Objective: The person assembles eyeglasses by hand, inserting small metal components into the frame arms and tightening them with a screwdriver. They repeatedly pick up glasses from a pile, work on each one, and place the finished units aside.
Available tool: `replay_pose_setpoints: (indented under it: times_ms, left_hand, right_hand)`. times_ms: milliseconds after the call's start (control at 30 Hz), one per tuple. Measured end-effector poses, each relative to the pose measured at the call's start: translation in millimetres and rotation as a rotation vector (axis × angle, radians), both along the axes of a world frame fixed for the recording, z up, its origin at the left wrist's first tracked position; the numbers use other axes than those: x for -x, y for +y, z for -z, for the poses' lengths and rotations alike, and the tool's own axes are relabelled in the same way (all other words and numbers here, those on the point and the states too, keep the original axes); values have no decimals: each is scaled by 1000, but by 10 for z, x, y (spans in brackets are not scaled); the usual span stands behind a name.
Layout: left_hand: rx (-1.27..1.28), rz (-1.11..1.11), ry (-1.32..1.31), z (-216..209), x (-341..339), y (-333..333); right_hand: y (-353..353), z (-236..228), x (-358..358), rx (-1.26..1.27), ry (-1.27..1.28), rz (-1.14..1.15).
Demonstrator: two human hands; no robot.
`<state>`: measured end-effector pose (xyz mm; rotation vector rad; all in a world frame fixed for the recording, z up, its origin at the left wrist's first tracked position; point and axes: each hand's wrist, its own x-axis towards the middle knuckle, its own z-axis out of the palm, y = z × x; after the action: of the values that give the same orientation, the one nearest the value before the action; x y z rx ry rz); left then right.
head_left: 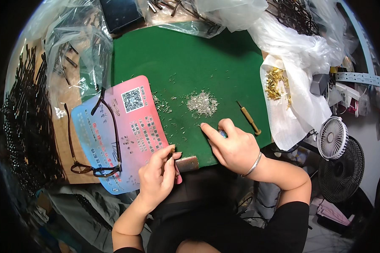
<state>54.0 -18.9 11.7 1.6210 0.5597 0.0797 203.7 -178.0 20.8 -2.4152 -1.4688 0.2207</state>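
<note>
My left hand (156,175) is closed in a pinch near the mat's front edge. A small gold-brown piece (172,151) shows at its fingertips, too small to name. My right hand (236,147), with a silver bangle on the wrist, reaches over the green mat (190,50). Its index finger points at a pile of tiny silver screws (202,104), with the tip just short of the pile. The other fingers curl round something partly hidden, of which a blue bit (223,133) shows. A brass-coloured screwdriver (249,120) lies to the right of the pile.
Eyeglasses (107,170) rest on a pink and blue printed sheet (135,126) at left. Many dark temple arms (29,126) are heaped at far left. Gold parts (275,82) sit on white wrapping at right, above a small white fan (332,138). Plastic bags line the back.
</note>
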Motion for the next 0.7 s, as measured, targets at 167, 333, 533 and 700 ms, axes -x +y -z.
replay_pose_setpoints:
  times_ms: [167,333,533,700]
  left_hand:
    - [244,-152,96,-153,64,73]
    - [159,-85,88,-68,46,67]
    - [300,-81,135,-56,21,95]
    - [319,-103,154,-46,27,105]
  right_hand:
    - [-8,22,14,5,-29,17]
    - [18,12,15,16,-23,13]
    - [40,-18,19,76,-8,4]
    - [95,-156,23,101,439,27]
